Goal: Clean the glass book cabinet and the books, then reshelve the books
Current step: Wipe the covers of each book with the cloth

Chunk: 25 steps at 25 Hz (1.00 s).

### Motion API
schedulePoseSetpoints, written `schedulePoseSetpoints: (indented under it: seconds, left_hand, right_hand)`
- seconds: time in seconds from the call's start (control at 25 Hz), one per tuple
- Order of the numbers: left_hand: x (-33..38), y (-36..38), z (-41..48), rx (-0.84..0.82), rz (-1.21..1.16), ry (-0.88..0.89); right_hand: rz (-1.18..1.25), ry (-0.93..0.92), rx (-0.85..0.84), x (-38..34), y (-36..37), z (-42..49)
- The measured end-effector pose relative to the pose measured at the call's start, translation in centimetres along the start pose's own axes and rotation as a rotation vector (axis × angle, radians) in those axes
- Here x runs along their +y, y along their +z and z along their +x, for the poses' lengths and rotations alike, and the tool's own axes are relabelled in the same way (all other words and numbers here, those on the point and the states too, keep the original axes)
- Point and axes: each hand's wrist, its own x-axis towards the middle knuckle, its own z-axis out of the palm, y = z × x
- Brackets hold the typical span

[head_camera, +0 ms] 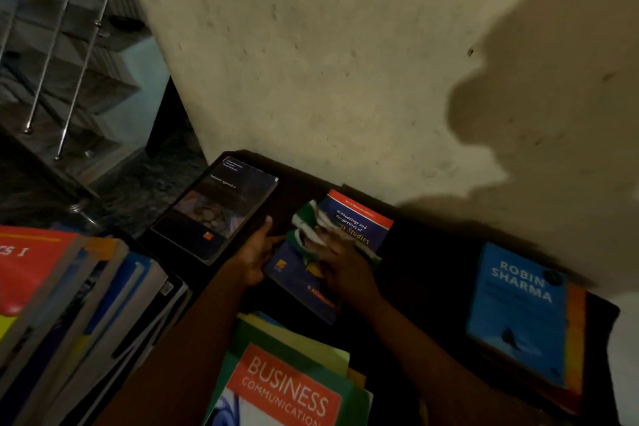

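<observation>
Blue book (294, 275) is gripped at its edge by left hand (254, 259); cloth (307, 228) under right hand (345, 268), grip unclear, is best swept edge-to-edge

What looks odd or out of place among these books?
Nothing looks spilled or torn. The black book sits skewed at the corner of the dark surface, and the book stack at left slumps sideways. The left hand grips the blue Studies book; the right hand presses a green-and-white cloth on it.

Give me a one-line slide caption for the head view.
Right hand presses a green cloth onto a book while the left hand holds its edge.
</observation>
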Motion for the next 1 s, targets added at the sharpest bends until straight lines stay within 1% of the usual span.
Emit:
schedulePoseSetpoints:
  seconds: [0.04, 0.08, 0.12, 0.16, 0.2, 0.24, 0.28, 0.32, 0.4, 0.44, 0.48, 0.52, 0.6, 0.64, 0.72, 0.76, 0.84, 0.92, 1.0]
  left_hand:
    - [0.2, 0.0, -0.1, -0.035, -0.031, 0.001]
    - [0.3, 0.1, -0.3, -0.060, -0.054, 0.011]
    - [0.4, 0.2, -0.4, -0.065, -0.048, 0.022]
    - [0.2, 0.2, -0.6, -0.046, -0.029, 0.027]
    - [0.0, 0.4, -1.0, -0.012, -0.002, 0.025]
    - [0.0, 0.7, -1.2, 0.000, 0.025, 0.034]
    - [0.0, 0.9, -1.5, 0.009, 0.086, 0.052]
    - [0.2, 1.3, -2.0, 0.003, 0.161, 0.094]
    - [0.8, 2.5, -3.0, 0.056, 0.275, 0.213]
    - [1.5, 3.7, -4.1, 0.073, 0.315, 0.291]
    - [2.2, 4.8, -5.3, 0.090, 0.388, 0.406]
    - [2.7, 5.9, -6.5, 0.134, 0.532, 0.549]
    - [3.0, 7.4, -8.5, 0.256, 0.913, 0.907]
    - [2.6, 7.5, -9.1, 0.298, 1.048, 1.007]
    - [0.5, 6.9, -8.9, 0.275, 1.251, 1.035]
    - [-0.8, 6.3, -8.2, 0.214, 1.400, 1.006]
    - [-3.6, 5.2, -6.4, 0.046, 1.666, 0.862]
    - [-5.1, 4.6, -5.2, -0.061, 1.728, 0.731]
    - [-4.4, 4.4, -4.4, -0.050, 1.643, 0.684]
  right_hand:
    - [0.001, -0.055, -0.031, -0.8, 0.1, -0.9]
    - [0.014, -0.147, -0.059, -1.3, 0.2, -1.8]
    - [0.033, -0.239, -0.059, -1.9, -0.2, -2.5]
    - [0.094, -0.299, -0.098, -1.9, -0.4, -3.2]
    - [0.137, -0.294, -0.119, -2.1, -1.1, -3.7]
    - [0.195, -0.233, -0.146, -2.1, -1.7, -4.2]
    - [0.287, -0.124, -0.120, -2.0, -2.4, -4.8]
    - [0.393, -0.024, -0.015, -2.0, -3.4, -5.2]
    - [0.538, 0.082, 0.200, -1.9, -6.3, -6.0]
    - [0.555, 0.122, 0.283, -2.1, -8.1, -6.3]
    - [0.563, 0.166, 0.350, -2.0, -9.9, -6.5]
    - [0.580, 0.192, 0.408, -2.0, -11.7, -6.8]
    - [0.597, 0.198, 0.482, -1.6, -13.9, -7.1]
    - [0.601, 0.194, 0.500, -1.5, -14.6, -7.2]
    - [0.588, 0.191, 0.510, -1.8, -15.0, -7.2]
    - [0.581, 0.202, 0.502, -1.8, -14.8, -7.2]
    - [0.567, 0.236, 0.466, -1.9, -14.0, -7.0]
    - [0.565, 0.268, 0.421, -2.1, -13.1, -6.5]
    - [0.544, 0.306, 0.406, -2.1, -12.3, -5.4]
